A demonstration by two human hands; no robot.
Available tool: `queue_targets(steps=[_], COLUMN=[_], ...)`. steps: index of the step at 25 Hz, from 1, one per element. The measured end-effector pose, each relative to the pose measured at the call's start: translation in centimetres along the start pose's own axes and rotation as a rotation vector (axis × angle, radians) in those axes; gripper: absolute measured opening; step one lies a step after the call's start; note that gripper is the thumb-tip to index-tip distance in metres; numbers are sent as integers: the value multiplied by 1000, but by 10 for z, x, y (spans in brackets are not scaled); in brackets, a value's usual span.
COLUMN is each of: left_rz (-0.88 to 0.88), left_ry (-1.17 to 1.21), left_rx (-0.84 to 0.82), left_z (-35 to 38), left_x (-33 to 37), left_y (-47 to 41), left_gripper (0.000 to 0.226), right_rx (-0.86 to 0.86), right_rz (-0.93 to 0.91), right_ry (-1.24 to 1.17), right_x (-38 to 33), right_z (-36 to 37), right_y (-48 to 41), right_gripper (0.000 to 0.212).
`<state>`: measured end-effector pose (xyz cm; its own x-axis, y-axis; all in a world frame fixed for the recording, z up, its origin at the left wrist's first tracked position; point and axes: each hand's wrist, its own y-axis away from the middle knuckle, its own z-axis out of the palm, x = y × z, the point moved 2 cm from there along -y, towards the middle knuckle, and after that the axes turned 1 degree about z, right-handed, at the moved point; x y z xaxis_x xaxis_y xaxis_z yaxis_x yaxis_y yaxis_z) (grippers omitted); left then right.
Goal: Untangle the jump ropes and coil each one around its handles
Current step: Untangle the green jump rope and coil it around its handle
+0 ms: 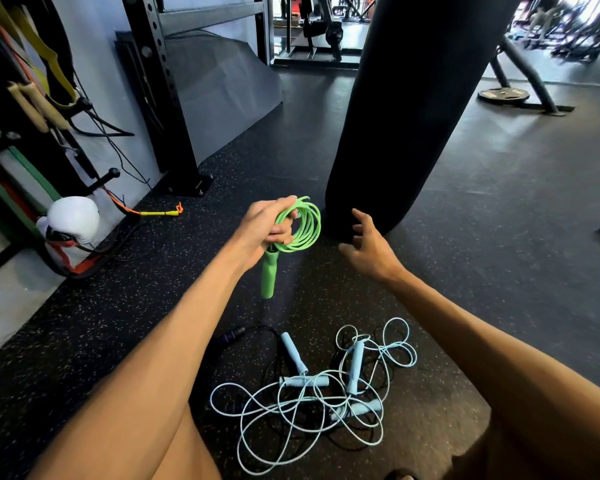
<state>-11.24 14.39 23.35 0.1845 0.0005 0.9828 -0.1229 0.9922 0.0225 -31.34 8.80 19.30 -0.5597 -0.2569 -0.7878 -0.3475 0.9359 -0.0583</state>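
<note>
My left hand [262, 228] grips a green jump rope [303, 225] wound into a coil, with a green handle [268, 277] hanging down below the fist. My right hand [369, 245] hovers just right of the coil, fingers spread, holding nothing. On the floor between my legs lies a tangle of light blue jump ropes [312, 407] with several light blue handles [293, 353]. A black rope with a dark purple handle [231, 334] is mixed into the same pile.
A black punching bag [405, 109] hangs right behind my hands. A black rack post [168, 98] stands at the left, with a white boxing glove [71, 220] and resistance bands by the wall. A weight plate [503, 95] lies far right.
</note>
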Motion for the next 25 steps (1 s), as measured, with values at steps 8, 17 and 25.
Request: queue_targets(steps=[8,17,25], left_rz=[-53,23,223], left_ry=[76,428,261], left_rx=[-189,-95,252], left_z=[12,10,3], left_x=[1,5,-4], left_y=[6,-4,-13], left_gripper=[29,24,15], right_rx=[-125,-720,-688], right_rz=[-82,188,93], right_ry=[71,-249,-55], right_x=[-3,-14,-8], right_z=[3,21,25], right_y=[1,32,27], right_gripper=[64,16,17])
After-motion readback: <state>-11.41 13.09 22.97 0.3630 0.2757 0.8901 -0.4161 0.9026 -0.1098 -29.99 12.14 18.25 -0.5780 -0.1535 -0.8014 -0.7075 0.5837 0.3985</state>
